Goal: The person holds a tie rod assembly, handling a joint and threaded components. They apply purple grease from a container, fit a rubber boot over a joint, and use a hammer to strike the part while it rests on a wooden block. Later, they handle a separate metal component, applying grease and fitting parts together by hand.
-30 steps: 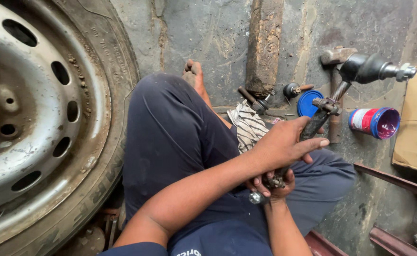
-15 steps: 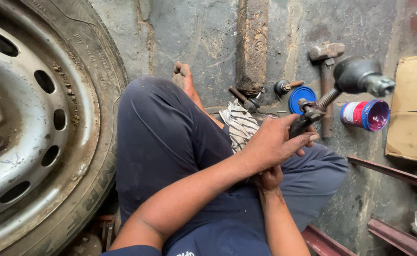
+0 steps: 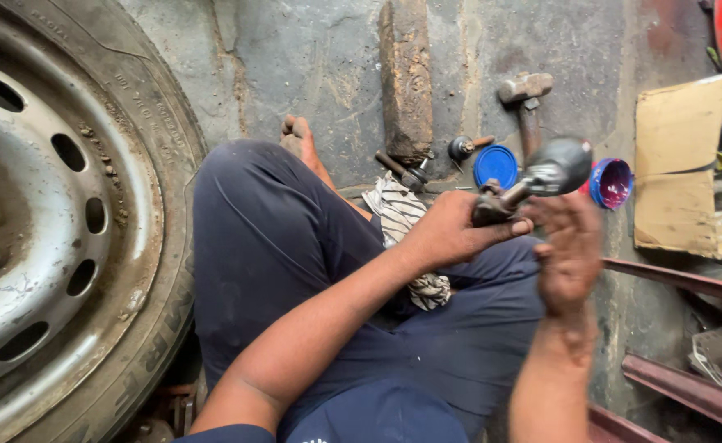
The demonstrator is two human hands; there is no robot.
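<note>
Left hand (image 3: 451, 230) clamped round joint part (image 3: 541, 176), raised over lap for working room. Right hand (image 3: 570, 250) open beside it, blurred. Hammer (image 3: 527, 98), blue lid (image 3: 495, 166) within reach on floor (image 3: 312, 66).

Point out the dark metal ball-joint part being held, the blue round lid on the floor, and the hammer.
Dark metal ball-joint part (image 3: 554, 168), head view: on its rounded head.
Blue round lid (image 3: 495, 164), head view: centre of its top.
Hammer (image 3: 525, 86), head view: on its metal head.
</note>
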